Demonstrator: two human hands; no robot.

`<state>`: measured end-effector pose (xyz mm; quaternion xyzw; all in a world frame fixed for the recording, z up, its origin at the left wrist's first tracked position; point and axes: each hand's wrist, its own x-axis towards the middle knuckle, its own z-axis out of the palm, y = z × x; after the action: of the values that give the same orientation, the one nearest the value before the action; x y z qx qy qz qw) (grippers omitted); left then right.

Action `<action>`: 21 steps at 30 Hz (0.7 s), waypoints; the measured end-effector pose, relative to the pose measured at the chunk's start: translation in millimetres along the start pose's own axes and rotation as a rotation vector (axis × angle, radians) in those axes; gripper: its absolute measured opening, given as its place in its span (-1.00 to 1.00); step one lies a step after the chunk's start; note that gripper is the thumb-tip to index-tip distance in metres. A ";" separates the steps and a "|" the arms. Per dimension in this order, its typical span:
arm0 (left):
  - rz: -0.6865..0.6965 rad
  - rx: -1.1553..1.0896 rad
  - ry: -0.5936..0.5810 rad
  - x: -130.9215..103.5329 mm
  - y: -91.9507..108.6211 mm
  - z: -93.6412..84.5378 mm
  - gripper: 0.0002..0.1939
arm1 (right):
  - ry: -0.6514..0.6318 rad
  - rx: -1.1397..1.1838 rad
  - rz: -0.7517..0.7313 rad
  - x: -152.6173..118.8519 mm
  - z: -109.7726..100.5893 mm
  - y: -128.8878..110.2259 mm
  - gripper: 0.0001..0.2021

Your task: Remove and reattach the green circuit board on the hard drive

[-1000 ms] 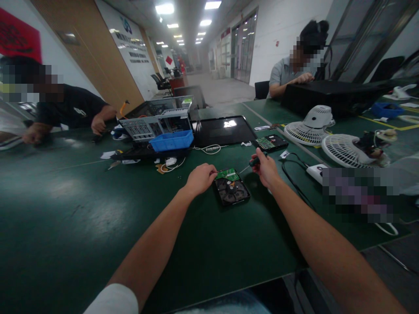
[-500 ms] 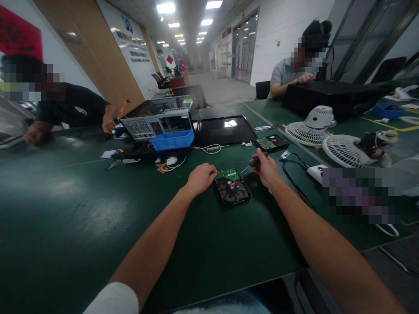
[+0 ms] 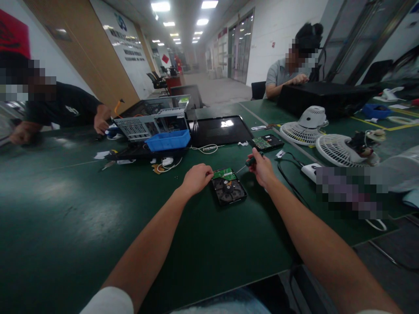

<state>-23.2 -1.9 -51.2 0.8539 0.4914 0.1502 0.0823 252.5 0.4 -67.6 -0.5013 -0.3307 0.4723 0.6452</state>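
Note:
A hard drive (image 3: 229,192) lies on the green table in front of me, its green circuit board showing at the far end. My left hand (image 3: 197,178) is closed, with its fingertips pinched at the drive's far left corner. In my right hand (image 3: 262,169) is a screwdriver (image 3: 250,161) with a dark green handle, gripped between thumb and fingers. Its thin shaft slants down to the left, and the tip is at the right edge of the circuit board. Whether the tip touches a screw is too small to tell.
Beyond the drive stand a blue tray (image 3: 168,140) and an opened computer case (image 3: 147,124). A second hard drive (image 3: 267,142), a black panel (image 3: 221,131), fan parts (image 3: 304,131) and a power strip (image 3: 310,172) lie farther right. Two people sit across the table.
The view has turned slightly to the right, so everything sits a little farther left. Both hands, the screwdriver and the hard drive keep nearly the same places relative to each other.

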 end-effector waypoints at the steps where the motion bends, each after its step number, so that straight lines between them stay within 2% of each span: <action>1: 0.002 0.003 -0.003 0.0 0.1 -0.2 -0.79 | 0.002 0.002 -0.002 0.4 0.0 0.4 -0.60; 7: -0.020 -0.027 0.012 0.1 1.1 -2.2 -0.78 | 0.000 0.009 -0.004 1.8 -0.6 1.3 -0.59; 13: -0.088 -0.102 0.183 0.6 0.9 -6.0 -0.77 | -0.015 0.024 -0.011 -2.0 0.8 -4.9 -0.55; 17: 0.020 -0.209 0.323 -1.1 19.3 -14.0 -0.78 | -0.166 0.039 -0.062 -14.6 11.0 -15.2 -0.49; 21: 0.136 -0.244 0.307 -3.0 47.3 -16.5 -0.73 | -0.333 0.040 -0.058 -33.3 25.4 -19.9 -0.55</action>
<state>8.4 -28.4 -22.6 0.8358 0.4177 0.3422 0.0991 224.1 -23.5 -39.8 -0.3934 -0.4377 0.5364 0.6049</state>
